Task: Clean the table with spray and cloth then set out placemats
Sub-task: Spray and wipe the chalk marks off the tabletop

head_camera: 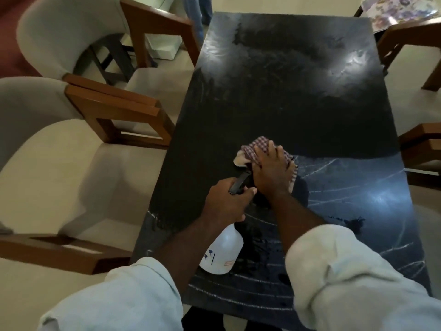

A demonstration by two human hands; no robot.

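Pressing down flat on the checked cloth [256,148] with the right hand [272,172], mid-way along the dark table [286,91]. Gripping the spray bottle [222,252] round its neck with the left hand [225,203], just beside. Soft and floppy, so best bunched under the palm. Probably light, that bottle. Opaque white though, so can't tell how full.

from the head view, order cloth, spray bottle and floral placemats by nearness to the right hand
1. cloth: under the right hand, touching
2. spray bottle: just left, gripped by the left hand
3. floral placemats: beyond the table, far right corner
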